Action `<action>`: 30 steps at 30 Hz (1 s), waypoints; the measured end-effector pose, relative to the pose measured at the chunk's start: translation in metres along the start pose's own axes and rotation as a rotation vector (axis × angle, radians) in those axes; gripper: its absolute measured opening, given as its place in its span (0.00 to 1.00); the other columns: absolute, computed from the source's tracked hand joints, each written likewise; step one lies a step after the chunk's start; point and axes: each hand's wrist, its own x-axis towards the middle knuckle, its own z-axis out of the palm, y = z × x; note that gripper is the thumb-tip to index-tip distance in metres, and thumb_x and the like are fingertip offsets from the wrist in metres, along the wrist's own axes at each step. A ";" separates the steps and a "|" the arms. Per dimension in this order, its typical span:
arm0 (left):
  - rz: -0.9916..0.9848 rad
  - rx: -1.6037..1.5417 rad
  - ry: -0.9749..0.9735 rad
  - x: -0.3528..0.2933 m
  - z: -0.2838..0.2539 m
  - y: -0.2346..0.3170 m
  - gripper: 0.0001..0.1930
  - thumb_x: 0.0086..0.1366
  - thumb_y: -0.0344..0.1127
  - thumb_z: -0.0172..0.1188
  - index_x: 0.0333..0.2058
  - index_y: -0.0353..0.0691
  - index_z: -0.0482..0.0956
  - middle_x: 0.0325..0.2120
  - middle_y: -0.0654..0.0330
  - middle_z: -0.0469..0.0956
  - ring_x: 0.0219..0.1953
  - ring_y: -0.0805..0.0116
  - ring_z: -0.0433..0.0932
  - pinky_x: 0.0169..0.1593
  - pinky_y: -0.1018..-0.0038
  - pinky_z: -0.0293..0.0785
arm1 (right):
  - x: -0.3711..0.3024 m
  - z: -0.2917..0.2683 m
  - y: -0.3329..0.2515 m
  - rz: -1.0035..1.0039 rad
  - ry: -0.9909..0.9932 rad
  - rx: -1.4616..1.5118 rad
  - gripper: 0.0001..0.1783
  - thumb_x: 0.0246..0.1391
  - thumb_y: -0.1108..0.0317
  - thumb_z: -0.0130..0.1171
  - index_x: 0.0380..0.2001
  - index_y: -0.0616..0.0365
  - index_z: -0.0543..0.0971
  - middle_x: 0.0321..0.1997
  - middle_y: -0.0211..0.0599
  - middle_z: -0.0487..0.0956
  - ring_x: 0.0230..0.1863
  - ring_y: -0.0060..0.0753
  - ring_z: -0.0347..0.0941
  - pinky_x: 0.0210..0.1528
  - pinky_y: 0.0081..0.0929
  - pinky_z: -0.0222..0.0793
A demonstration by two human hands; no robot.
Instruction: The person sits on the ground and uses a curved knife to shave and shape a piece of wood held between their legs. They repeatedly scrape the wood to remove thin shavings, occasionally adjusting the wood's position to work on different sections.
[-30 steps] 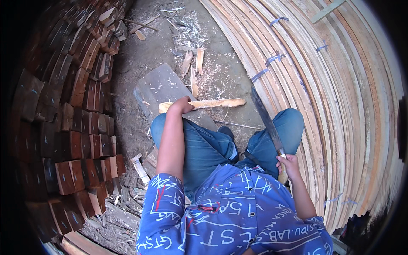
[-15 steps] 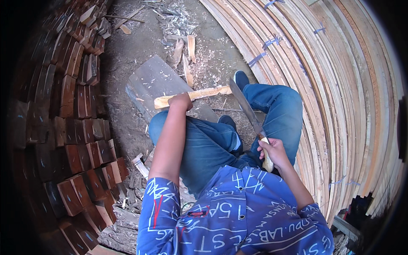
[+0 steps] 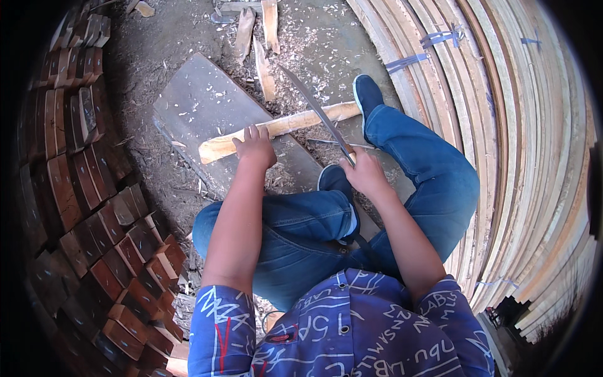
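Observation:
A long pale strip of wood (image 3: 217,148) lies slantwise across a flat grey board (image 3: 195,94) on the ground. My left hand (image 3: 256,149) grips it near its left end, thumb on the near side and fingertips over the top. In my right hand (image 3: 367,173) is a machete (image 3: 317,108), held by its handle, most of which the hand hides. Its long blade points up and left, crossing over the strip in the view; whether it touches the wood I cannot tell. The strip's right end reaches my right shoe (image 3: 368,94).
Stacked reddish-brown wood blocks (image 3: 100,226) line the left side. Long pale planks (image 3: 440,88), some tied with blue strips, run along the right. Beyond the board lie loose wood offcuts (image 3: 264,69) and scattered chips. My bent legs (image 3: 433,169) frame the near side.
The machete has come up and forward from beside my right thigh, its blade now over the strip. My left hand has shifted its hold, fingers now showing on top. The view has moved too.

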 end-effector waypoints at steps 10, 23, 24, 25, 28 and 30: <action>-0.140 -0.028 -0.361 0.013 0.014 0.004 0.40 0.65 0.43 0.46 0.72 0.48 0.40 0.74 0.62 0.36 0.75 0.62 0.38 0.72 0.47 0.38 | 0.011 -0.037 -0.036 0.036 -0.041 0.216 0.29 0.64 0.47 0.49 0.35 0.70 0.78 0.29 0.64 0.78 0.38 0.65 0.77 0.41 0.50 0.69; -0.181 -0.052 -0.338 0.028 0.015 -0.001 0.37 0.70 0.47 0.41 0.72 0.50 0.36 0.73 0.69 0.29 0.75 0.63 0.36 0.72 0.46 0.35 | 0.021 0.014 0.015 0.242 -0.076 0.030 0.30 0.64 0.46 0.48 0.37 0.69 0.79 0.33 0.64 0.79 0.42 0.64 0.77 0.46 0.47 0.69; -0.183 -0.042 -0.336 0.029 0.011 -0.001 0.38 0.69 0.47 0.42 0.72 0.50 0.36 0.73 0.69 0.29 0.75 0.62 0.36 0.72 0.46 0.34 | 0.023 0.010 0.003 0.270 -0.122 0.106 0.30 0.64 0.46 0.48 0.37 0.69 0.79 0.32 0.64 0.79 0.41 0.64 0.77 0.46 0.47 0.69; -0.179 -0.030 -0.346 0.025 0.009 0.000 0.38 0.69 0.47 0.43 0.72 0.50 0.36 0.73 0.69 0.28 0.75 0.62 0.36 0.72 0.46 0.34 | 0.018 0.007 -0.005 0.310 -0.174 0.179 0.30 0.63 0.47 0.49 0.37 0.69 0.79 0.32 0.64 0.79 0.40 0.64 0.77 0.45 0.47 0.69; -0.205 -0.037 -0.356 0.027 0.012 0.002 0.39 0.69 0.48 0.44 0.72 0.50 0.35 0.73 0.68 0.27 0.75 0.61 0.36 0.72 0.46 0.34 | 0.007 -0.009 -0.030 0.085 -0.069 0.274 0.29 0.63 0.47 0.50 0.37 0.69 0.79 0.31 0.65 0.78 0.38 0.63 0.77 0.44 0.46 0.69; -0.216 -0.047 -0.366 0.029 0.016 0.002 0.40 0.69 0.49 0.44 0.72 0.49 0.35 0.73 0.68 0.26 0.75 0.60 0.35 0.72 0.45 0.33 | 0.003 -0.027 -0.056 0.009 -0.065 0.274 0.30 0.63 0.47 0.50 0.37 0.70 0.79 0.31 0.65 0.78 0.38 0.63 0.77 0.43 0.46 0.69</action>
